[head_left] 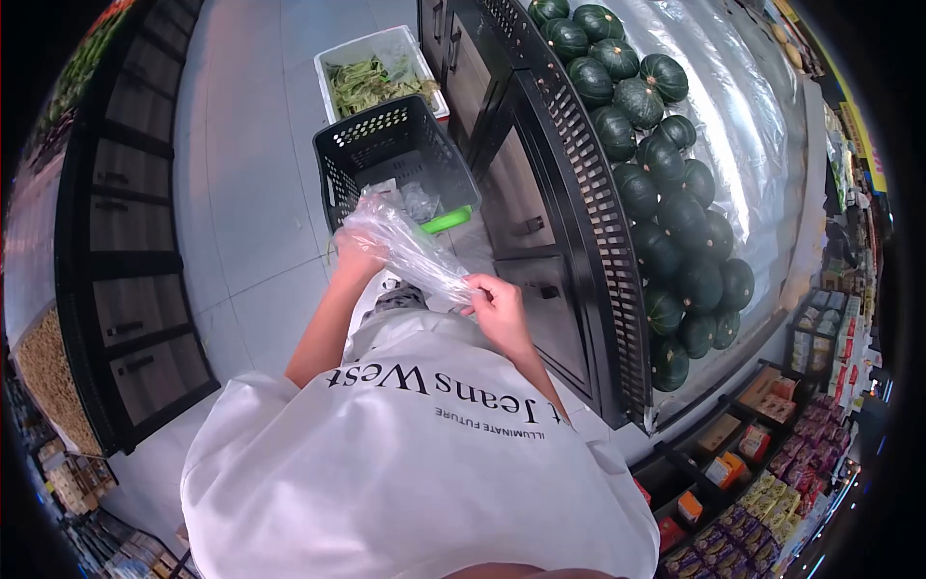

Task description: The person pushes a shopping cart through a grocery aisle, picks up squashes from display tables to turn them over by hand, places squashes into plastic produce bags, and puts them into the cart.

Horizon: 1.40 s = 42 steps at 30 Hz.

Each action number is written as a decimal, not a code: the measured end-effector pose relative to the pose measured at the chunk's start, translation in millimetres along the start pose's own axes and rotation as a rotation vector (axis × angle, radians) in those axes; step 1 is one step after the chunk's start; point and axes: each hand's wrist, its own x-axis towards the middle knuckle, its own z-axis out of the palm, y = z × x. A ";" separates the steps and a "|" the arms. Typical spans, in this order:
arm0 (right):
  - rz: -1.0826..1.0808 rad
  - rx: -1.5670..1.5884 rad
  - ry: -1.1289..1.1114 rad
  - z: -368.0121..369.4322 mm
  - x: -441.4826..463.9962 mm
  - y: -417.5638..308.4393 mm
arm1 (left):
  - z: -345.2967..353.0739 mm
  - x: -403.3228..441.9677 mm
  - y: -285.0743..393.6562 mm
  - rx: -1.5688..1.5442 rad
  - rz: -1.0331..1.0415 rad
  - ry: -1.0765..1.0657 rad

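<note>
A clear plastic bag (410, 246) is stretched slantwise between my two hands, in front of my white shirt. My left hand (359, 251) is closed on its upper left part. The fingers of my right hand (497, 307) pinch the lower right end. Just beyond the bag, a black shopping basket (338, 145) with perforated walls sits on the floor. Inside it lies some crumpled clear plastic (420, 203); what that plastic wraps, if anything, I cannot make out. A bright green handle (447, 220) shows at the basket's near right side, partly behind the bag.
Behind the basket stands a white foam box (328, 96) of green leafy scraps (367, 87). To the right, a black display stand (584, 145) bears many dark green pumpkins (685, 222). Another cabinet (135, 251) lines the left. Packaged goods (752, 521) fill shelves at lower right.
</note>
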 end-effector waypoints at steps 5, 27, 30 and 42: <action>-0.036 0.063 0.060 32.7 39.0 -12.4 | -55.2 13.2 2.1 -0.410 -0.022 0.199; -0.191 -0.243 0.219 95.0 179.1 16.6 | -54.0 18.6 -56.1 -0.311 -0.052 -0.389; -0.283 -0.387 0.246 93.7 201.4 41.0 | -43.7 10.5 -28.5 -0.323 -0.020 -0.348; 0.019 -1.067 -0.090 97.4 181.1 58.3 | -2.7 1.7 -14.1 -0.324 0.231 -0.253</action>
